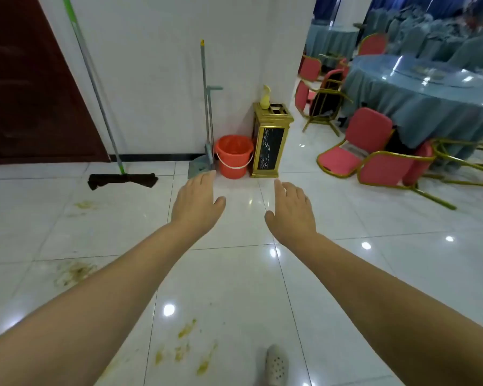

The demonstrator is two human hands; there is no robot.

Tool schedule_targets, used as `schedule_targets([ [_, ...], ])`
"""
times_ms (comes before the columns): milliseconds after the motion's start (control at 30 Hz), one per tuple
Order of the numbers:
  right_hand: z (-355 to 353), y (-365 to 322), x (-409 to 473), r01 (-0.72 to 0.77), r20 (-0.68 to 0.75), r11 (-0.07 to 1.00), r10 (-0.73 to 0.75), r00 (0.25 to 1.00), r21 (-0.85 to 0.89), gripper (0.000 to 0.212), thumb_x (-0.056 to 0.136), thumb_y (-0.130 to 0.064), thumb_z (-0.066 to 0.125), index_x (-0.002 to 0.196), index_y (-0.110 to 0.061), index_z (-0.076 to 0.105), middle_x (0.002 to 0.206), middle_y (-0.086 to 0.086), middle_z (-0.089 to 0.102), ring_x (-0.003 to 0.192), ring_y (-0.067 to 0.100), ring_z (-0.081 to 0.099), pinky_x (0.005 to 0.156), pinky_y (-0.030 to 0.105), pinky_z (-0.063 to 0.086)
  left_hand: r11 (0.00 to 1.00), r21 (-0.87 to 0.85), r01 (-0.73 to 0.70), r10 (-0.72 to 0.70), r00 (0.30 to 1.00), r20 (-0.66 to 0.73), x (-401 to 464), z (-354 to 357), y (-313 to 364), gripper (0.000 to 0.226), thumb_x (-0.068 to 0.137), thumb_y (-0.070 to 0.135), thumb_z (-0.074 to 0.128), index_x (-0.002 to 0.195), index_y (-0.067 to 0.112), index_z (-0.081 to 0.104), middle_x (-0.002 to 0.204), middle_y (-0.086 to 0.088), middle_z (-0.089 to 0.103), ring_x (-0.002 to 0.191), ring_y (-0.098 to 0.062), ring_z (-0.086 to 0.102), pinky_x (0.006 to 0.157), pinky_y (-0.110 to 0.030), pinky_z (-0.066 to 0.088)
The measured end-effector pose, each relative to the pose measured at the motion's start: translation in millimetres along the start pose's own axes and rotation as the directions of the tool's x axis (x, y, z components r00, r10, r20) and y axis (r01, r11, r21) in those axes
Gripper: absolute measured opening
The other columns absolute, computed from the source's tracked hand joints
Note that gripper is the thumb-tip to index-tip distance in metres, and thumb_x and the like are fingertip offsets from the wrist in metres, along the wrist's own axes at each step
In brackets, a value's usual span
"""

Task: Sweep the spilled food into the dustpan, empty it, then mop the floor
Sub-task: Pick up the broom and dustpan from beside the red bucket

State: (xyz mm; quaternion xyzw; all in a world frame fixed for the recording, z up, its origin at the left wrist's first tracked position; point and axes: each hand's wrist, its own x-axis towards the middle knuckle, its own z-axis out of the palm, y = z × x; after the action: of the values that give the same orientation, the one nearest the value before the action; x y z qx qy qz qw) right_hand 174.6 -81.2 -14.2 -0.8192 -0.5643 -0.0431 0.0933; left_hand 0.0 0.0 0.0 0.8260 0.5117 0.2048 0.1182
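Both my arms stretch forward over the white tiled floor. My left hand (197,203) and my right hand (292,208) are empty, with fingers straight and palms down. Yellowish food smears (186,349) stain the tiles near my feet, and more smears (74,271) lie at the left. A grey broom and dustpan set (205,129) leans upright against the white wall, just beyond my left fingertips. A mop (122,178) with a green and grey handle and a dark cloth head leans on the wall at the left.
An orange bucket (233,156) and a gold-trimmed bin (271,143) stand in the wall corner. Red chairs (368,146), some tipped over, crowd a round blue-clothed table (418,90) at the right. A dark red door (25,87) is at the left. My shoe (275,364) shows below.
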Motion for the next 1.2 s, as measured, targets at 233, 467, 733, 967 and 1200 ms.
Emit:
schedule_targets([
  [233,36.9,73.4,96.3,0.031,0.125,0.998,-0.037,0.991,0.047,0.069,0.089,-0.024,0.053,0.150,-0.014,0.023,0.149,0.007,0.033,0.135,0.025,0.033,0.112,0.037,0.027,0.994,-0.037,0.107,-0.106,0.994,0.018,104.6,63.1,36.6,0.059,0.090,0.028,0.055,0.143,0.012,0.035,0.146,-0.008,0.042,0.132,-0.026,0.038,0.107,-0.038,0.034],
  [467,54.8,136.9,202.2,0.111,0.178,0.993,-0.117,0.977,0.046,0.067,0.091,-0.024,0.051,0.151,-0.014,0.022,0.147,0.005,0.036,0.132,0.023,0.037,0.110,0.035,0.029,0.967,-0.114,0.230,-0.224,0.973,0.056,193.2,116.6,71.1,0.056,0.091,0.025,0.054,0.143,0.013,0.038,0.144,-0.008,0.043,0.130,-0.025,0.041,0.105,-0.037,0.037],
  [733,80.7,141.4,306.4,0.158,0.199,0.983,-0.174,0.964,0.093,0.065,0.092,-0.026,0.051,0.150,-0.015,0.025,0.146,0.004,0.038,0.132,0.022,0.038,0.110,0.035,0.031,0.931,-0.136,0.340,-0.333,0.940,0.068,268.4,144.0,51.1,0.051,0.093,0.023,0.052,0.141,0.013,0.040,0.144,-0.006,0.044,0.130,-0.024,0.040,0.105,-0.037,0.037],
  [967,100.8,122.4,404.2,0.206,0.187,0.972,-0.225,0.956,0.113,0.061,0.090,-0.026,0.054,0.146,-0.016,0.031,0.143,0.003,0.041,0.130,0.022,0.040,0.109,0.036,0.033,0.913,-0.176,0.367,-0.360,0.930,0.070,360.1,167.8,18.8,0.048,0.093,0.023,0.053,0.139,0.014,0.043,0.142,-0.005,0.046,0.127,-0.023,0.043,0.100,-0.036,0.040],
  [1200,127.0,99.4,538.6,0.204,0.200,0.976,-0.215,0.956,0.076,0.056,0.091,-0.028,0.053,0.144,-0.019,0.036,0.136,0.001,0.047,0.124,0.019,0.044,0.103,0.032,0.038,0.897,-0.194,0.398,-0.377,0.916,0.136,484.3,187.5,-35.8,0.047,0.093,0.023,0.052,0.138,0.013,0.045,0.141,-0.006,0.047,0.126,-0.022,0.046,0.101,-0.035,0.041],
])
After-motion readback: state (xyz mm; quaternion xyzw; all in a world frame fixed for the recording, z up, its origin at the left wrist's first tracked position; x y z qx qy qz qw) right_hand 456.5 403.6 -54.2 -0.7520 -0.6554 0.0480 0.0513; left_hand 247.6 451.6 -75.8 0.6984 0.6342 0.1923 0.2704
